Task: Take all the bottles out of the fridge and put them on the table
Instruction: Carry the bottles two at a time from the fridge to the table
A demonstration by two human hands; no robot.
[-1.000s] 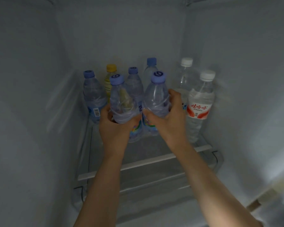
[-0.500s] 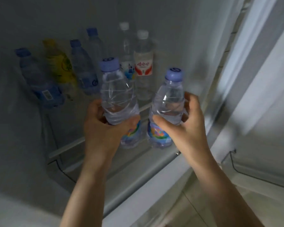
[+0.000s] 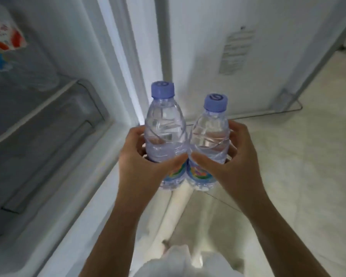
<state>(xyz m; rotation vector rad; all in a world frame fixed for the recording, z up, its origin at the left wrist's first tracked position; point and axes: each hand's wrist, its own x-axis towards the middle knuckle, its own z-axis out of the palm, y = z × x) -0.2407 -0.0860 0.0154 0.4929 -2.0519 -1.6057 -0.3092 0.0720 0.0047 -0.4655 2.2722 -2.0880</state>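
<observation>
Hands hold two upright clear plastic bottles with blue caps outside the white fridge [image 3: 72, 176]: left hand [image 3: 146, 166] grips one clear blue-capped bottle [image 3: 165, 124], right hand [image 3: 228, 164] grips the other clear blue-capped bottle [image 3: 211, 132], bottles touching.

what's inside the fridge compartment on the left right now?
At the top-left edge of the fridge compartment, one blurred bottle with a red-and-white label stands on the shelf. Anything further in is cropped out of view.

Home kitchen: open fridge [image 3: 48, 136], pale tiled floor [image 3: 308, 156], white wall [image 3: 198, 37].

Pale tiled floor [image 3: 300, 160] meets a white wall [image 3: 204, 37] bearing a notice [image 3: 237, 50].
</observation>
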